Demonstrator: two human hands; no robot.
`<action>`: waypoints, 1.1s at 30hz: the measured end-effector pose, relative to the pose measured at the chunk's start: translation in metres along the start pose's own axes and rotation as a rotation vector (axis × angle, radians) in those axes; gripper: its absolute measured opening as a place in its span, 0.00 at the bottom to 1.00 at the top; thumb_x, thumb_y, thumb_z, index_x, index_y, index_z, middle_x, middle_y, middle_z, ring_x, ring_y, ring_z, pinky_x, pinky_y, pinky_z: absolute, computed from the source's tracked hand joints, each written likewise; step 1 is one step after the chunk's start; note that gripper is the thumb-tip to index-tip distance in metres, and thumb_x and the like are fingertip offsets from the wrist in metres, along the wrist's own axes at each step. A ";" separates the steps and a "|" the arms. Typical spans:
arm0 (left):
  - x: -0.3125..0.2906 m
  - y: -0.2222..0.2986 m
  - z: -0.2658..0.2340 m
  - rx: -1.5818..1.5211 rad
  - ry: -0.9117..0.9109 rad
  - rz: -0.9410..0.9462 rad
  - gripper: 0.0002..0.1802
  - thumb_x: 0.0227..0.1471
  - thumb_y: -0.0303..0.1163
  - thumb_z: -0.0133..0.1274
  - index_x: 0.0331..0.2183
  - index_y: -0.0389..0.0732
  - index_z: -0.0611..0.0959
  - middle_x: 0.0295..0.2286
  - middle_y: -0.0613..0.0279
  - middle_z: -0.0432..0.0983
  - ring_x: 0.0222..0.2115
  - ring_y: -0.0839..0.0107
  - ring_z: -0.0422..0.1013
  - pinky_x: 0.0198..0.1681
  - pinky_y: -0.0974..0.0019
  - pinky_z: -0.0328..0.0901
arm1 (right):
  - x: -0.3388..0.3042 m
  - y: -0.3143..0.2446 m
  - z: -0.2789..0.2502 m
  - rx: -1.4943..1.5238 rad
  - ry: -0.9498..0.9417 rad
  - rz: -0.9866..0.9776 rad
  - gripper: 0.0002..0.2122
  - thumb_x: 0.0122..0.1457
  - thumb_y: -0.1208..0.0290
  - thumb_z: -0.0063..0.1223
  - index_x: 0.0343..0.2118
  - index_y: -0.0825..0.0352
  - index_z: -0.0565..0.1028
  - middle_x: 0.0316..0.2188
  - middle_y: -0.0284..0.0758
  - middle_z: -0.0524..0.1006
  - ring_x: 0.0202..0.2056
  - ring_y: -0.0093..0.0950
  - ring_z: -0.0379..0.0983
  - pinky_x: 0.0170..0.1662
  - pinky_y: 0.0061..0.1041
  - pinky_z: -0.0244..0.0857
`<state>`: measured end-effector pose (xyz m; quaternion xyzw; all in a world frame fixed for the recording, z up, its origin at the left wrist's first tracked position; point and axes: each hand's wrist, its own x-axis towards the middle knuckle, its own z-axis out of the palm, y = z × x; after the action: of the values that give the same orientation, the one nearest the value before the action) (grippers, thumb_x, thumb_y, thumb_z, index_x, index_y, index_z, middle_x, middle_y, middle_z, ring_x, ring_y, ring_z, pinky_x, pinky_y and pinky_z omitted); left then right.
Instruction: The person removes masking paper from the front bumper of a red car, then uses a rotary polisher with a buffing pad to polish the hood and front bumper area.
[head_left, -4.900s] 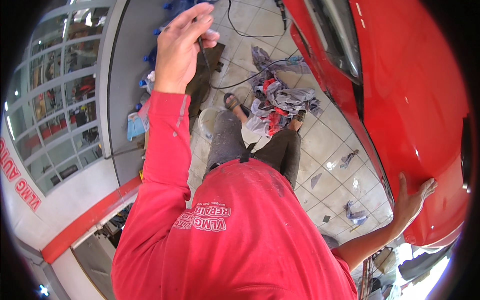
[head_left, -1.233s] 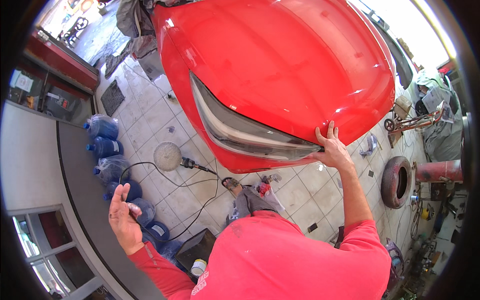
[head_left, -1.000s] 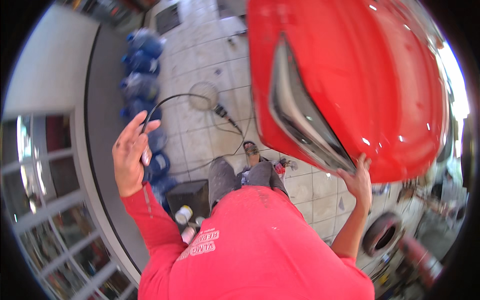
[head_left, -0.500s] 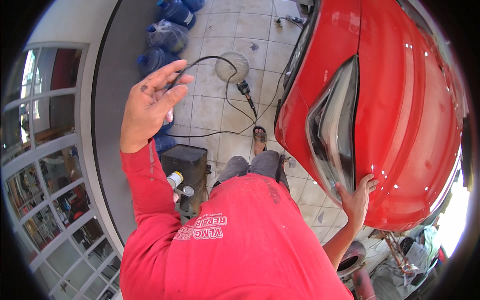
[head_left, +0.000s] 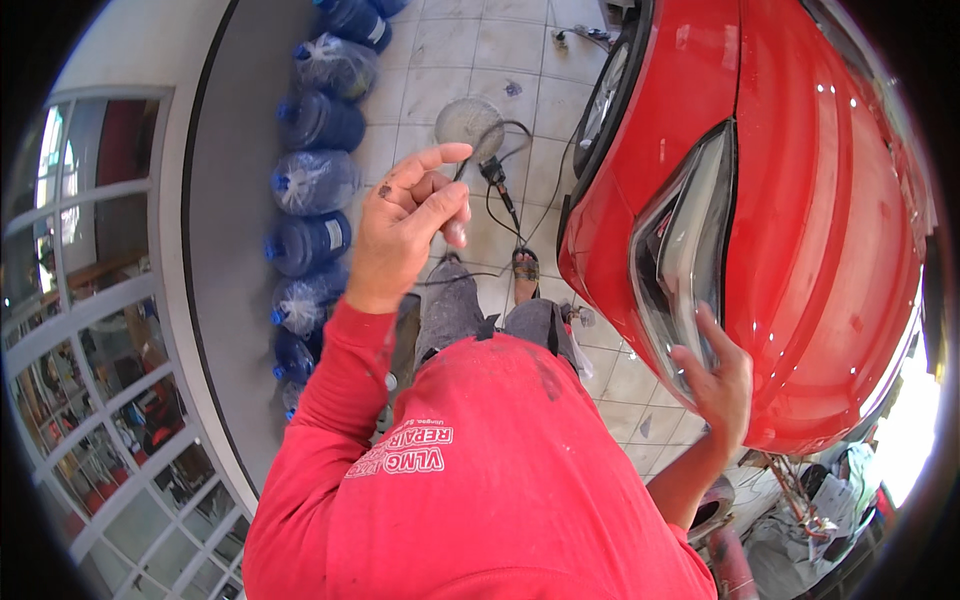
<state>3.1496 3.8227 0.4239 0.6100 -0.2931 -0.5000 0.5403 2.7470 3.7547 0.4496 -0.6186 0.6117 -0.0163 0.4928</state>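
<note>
My left hand (head_left: 408, 222) is raised over the floor, its fingers curled on a black power cord (head_left: 520, 126) that loops away from the fingertips. Beyond it, a polisher (head_left: 493, 174) lies on the tiles with its round, pale fluffy pad (head_left: 467, 122) showing. On the right, my right hand (head_left: 724, 385) is at the near end of the car's headlight (head_left: 690, 230), fingers apart and holding nothing. Whether its fingertips touch the lens I cannot tell. Glossy red paint (head_left: 800, 240) surrounds the headlight.
Several blue water jugs (head_left: 320, 122), some wrapped in clear plastic, line the grey wall (head_left: 235, 200) on the left. A paned glass door (head_left: 110, 330) stands further left. Behind the car's near corner are a tire (head_left: 712, 505) and a heap of plastic-covered things (head_left: 800, 535).
My left hand has moved right and nearer my body with the cord. My right hand has shifted slightly, its fingers now over the headlight rather than the red panel edge. My legs have shifted.
</note>
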 end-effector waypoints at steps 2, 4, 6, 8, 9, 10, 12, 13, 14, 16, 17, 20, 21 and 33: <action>0.016 -0.016 0.012 -0.280 0.061 -0.036 0.23 0.63 0.25 0.55 0.58 0.35 0.74 0.30 0.62 0.79 0.26 0.77 0.74 0.31 0.72 0.70 | 0.037 -0.024 0.048 0.036 -0.161 -0.424 0.44 0.48 0.58 0.78 0.64 0.76 0.68 0.63 0.51 0.72 0.60 0.32 0.74 0.59 0.28 0.67; 0.031 -0.034 0.025 -0.430 0.021 -0.097 0.25 0.64 0.26 0.55 0.60 0.37 0.72 0.33 0.60 0.82 0.29 0.74 0.77 0.34 0.72 0.71 | 0.077 -0.038 0.123 0.333 -0.302 -0.452 0.45 0.48 0.55 0.77 0.64 0.77 0.68 0.63 0.51 0.72 0.62 0.35 0.72 0.61 0.31 0.66; 0.040 -0.058 0.032 -0.371 -0.115 -0.200 0.26 0.64 0.27 0.55 0.61 0.40 0.71 0.37 0.58 0.83 0.33 0.72 0.79 0.38 0.71 0.72 | 0.106 -0.056 0.187 0.253 -0.394 -0.554 0.46 0.48 0.53 0.77 0.65 0.77 0.68 0.62 0.51 0.74 0.61 0.37 0.73 0.61 0.34 0.67; 0.054 -0.088 0.031 -0.325 -0.298 -0.329 0.28 0.64 0.28 0.56 0.63 0.43 0.70 0.38 0.58 0.84 0.36 0.73 0.79 0.41 0.70 0.72 | 0.117 -0.050 0.248 0.280 -0.584 -0.314 0.32 0.56 0.53 0.70 0.56 0.75 0.75 0.49 0.45 0.82 0.52 0.34 0.78 0.56 0.34 0.69; 0.062 -0.102 0.023 -0.345 -0.406 -0.415 0.31 0.63 0.28 0.57 0.65 0.44 0.69 0.38 0.59 0.84 0.37 0.74 0.79 0.43 0.70 0.72 | 0.114 -0.064 0.264 0.434 -0.638 -0.157 0.22 0.63 0.56 0.65 0.49 0.72 0.80 0.42 0.41 0.85 0.47 0.30 0.80 0.53 0.33 0.70; 0.077 -0.110 0.008 -0.220 -0.536 -0.380 0.31 0.63 0.28 0.58 0.65 0.44 0.69 0.38 0.59 0.84 0.37 0.75 0.79 0.43 0.70 0.72 | 0.115 -0.078 0.267 0.430 -0.617 -0.082 0.15 0.68 0.62 0.58 0.47 0.70 0.82 0.40 0.38 0.86 0.45 0.27 0.80 0.52 0.30 0.70; 0.115 -0.130 -0.023 0.013 -0.781 -0.300 0.32 0.62 0.29 0.60 0.65 0.43 0.70 0.37 0.61 0.85 0.37 0.78 0.79 0.44 0.70 0.73 | 0.129 -0.069 0.284 0.636 -0.587 -0.102 0.13 0.71 0.66 0.51 0.43 0.71 0.81 0.33 0.34 0.84 0.39 0.23 0.78 0.47 0.25 0.70; 0.144 -0.150 -0.043 -0.007 -0.798 -0.350 0.30 0.61 0.30 0.61 0.63 0.42 0.73 0.35 0.64 0.85 0.36 0.79 0.78 0.44 0.70 0.72 | 0.132 -0.075 0.282 0.717 -0.513 0.019 0.12 0.72 0.66 0.50 0.44 0.70 0.80 0.31 0.33 0.83 0.37 0.22 0.78 0.46 0.25 0.70; 0.173 -0.180 -0.068 -0.029 -0.819 -0.407 0.29 0.60 0.31 0.61 0.61 0.41 0.76 0.33 0.68 0.85 0.35 0.81 0.78 0.44 0.71 0.71 | 0.132 -0.085 0.275 0.799 -0.433 0.145 0.11 0.72 0.67 0.49 0.45 0.70 0.79 0.29 0.32 0.81 0.35 0.22 0.77 0.44 0.25 0.70; 0.237 -0.281 -0.128 0.050 -0.464 -0.318 0.22 0.59 0.31 0.61 0.55 0.40 0.82 0.33 0.69 0.85 0.35 0.81 0.77 0.44 0.71 0.71 | 0.132 -0.101 0.262 0.763 -0.313 0.260 0.11 0.72 0.70 0.48 0.49 0.70 0.76 0.26 0.31 0.78 0.30 0.21 0.75 0.41 0.26 0.71; 0.278 -0.343 -0.165 0.116 -0.315 -0.355 0.22 0.59 0.34 0.62 0.53 0.39 0.83 0.36 0.65 0.85 0.35 0.80 0.78 0.44 0.70 0.72 | 0.134 -0.101 0.259 0.795 -0.211 0.337 0.11 0.72 0.71 0.46 0.50 0.70 0.75 0.24 0.30 0.76 0.28 0.21 0.73 0.39 0.27 0.71; 0.379 -0.469 -0.258 0.470 0.090 -0.413 0.47 0.43 0.52 0.73 0.56 0.30 0.78 0.44 0.42 0.82 0.47 0.53 0.79 0.52 0.56 0.71 | 0.134 -0.116 0.250 0.877 0.142 0.466 0.11 0.70 0.76 0.42 0.48 0.75 0.73 0.14 0.28 0.65 0.16 0.21 0.61 0.27 0.29 0.68; 0.405 -0.512 -0.290 0.621 0.131 -0.364 0.52 0.41 0.54 0.74 0.58 0.28 0.75 0.48 0.38 0.79 0.50 0.51 0.77 0.55 0.56 0.70 | 0.142 -0.118 0.245 0.835 0.202 0.388 0.11 0.70 0.75 0.42 0.47 0.76 0.72 0.12 0.27 0.62 0.13 0.21 0.58 0.21 0.29 0.63; 0.517 -0.643 -0.285 0.077 -0.102 -0.789 0.40 0.43 0.41 0.73 0.54 0.32 0.79 0.48 0.50 0.81 0.46 0.58 0.79 0.50 0.56 0.73 | 0.160 -0.144 0.167 0.506 0.732 0.336 0.23 0.72 0.44 0.39 0.33 0.62 0.70 0.16 0.27 0.62 0.12 0.17 0.49 0.15 0.19 0.41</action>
<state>3.4655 3.6197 -0.3639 0.6700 -0.0812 -0.6873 0.2685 2.9977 3.6956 0.3608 -0.3253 0.8135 -0.3017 0.3760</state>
